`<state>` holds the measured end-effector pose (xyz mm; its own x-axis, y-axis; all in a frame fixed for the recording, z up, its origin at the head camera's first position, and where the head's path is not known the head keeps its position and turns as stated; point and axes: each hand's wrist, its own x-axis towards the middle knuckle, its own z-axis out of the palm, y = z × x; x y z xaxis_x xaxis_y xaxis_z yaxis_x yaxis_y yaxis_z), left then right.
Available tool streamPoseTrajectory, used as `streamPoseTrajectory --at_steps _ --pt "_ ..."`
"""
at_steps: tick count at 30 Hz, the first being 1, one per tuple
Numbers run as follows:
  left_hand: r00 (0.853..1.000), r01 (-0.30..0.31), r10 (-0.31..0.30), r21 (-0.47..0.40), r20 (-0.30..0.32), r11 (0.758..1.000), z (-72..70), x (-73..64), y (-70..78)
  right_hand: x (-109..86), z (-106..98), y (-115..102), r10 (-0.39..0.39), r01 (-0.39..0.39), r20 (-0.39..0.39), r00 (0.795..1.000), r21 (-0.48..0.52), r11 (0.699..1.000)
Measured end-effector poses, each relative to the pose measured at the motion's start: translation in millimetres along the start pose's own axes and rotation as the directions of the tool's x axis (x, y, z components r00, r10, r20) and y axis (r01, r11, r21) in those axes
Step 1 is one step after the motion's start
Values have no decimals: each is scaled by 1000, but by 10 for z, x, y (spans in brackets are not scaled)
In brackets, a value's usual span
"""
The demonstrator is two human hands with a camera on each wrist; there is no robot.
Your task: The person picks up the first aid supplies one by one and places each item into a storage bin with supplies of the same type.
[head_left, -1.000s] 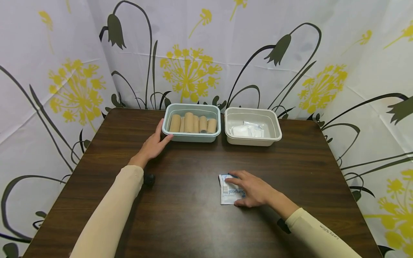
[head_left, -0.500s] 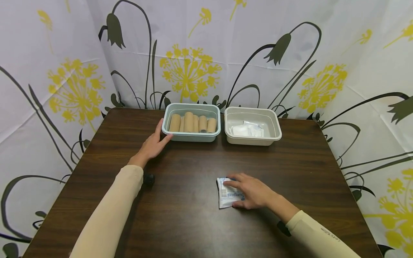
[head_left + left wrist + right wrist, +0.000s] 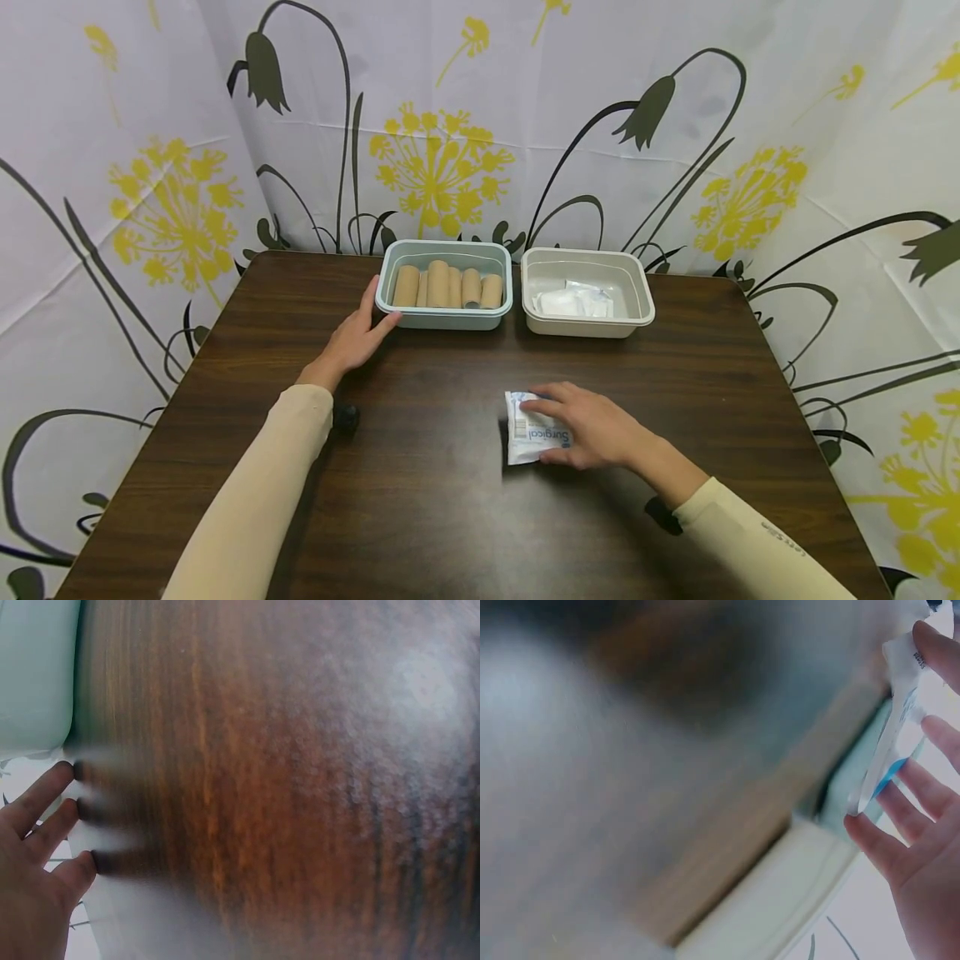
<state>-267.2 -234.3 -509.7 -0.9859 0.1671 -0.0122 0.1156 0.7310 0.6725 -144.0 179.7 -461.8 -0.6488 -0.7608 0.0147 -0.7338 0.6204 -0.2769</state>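
In the head view my right hand [image 3: 600, 427] grips a flat white packet [image 3: 536, 429] printed "Surgical" in blue, thumb at one edge and fingers at the opposite edge. A dark shadow beside the packet shows it raised off the table. The right wrist view shows the packet [image 3: 900, 724] side-on between thumb and fingertips. My left hand [image 3: 354, 337] touches the near left corner of a light blue box [image 3: 450, 320], thumb at its front rim and fingers along its side. Several cardboard tubes [image 3: 439, 285] stand in that box. The left wrist view shows straight, spread fingers [image 3: 49, 825].
To the right of the blue box stands a cream box [image 3: 588, 327] with several white packets [image 3: 573, 302] in it. Both boxes sit near the back edge of the dark wooden table [image 3: 420, 483]. Behind it hangs a flowered curtain [image 3: 480, 108].
The packet, first flat on the table under my right hand, slides slightly toward me, then rises and moves a little away, now held off the surface. My left hand stays at the blue box.
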Motion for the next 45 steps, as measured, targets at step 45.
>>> streamPoseTrajectory --at_steps 45 --pt "1000 -13 13 -10 0 1000 -8 -1 5 422 -628 1369 476 -443 -247 844 181 878"
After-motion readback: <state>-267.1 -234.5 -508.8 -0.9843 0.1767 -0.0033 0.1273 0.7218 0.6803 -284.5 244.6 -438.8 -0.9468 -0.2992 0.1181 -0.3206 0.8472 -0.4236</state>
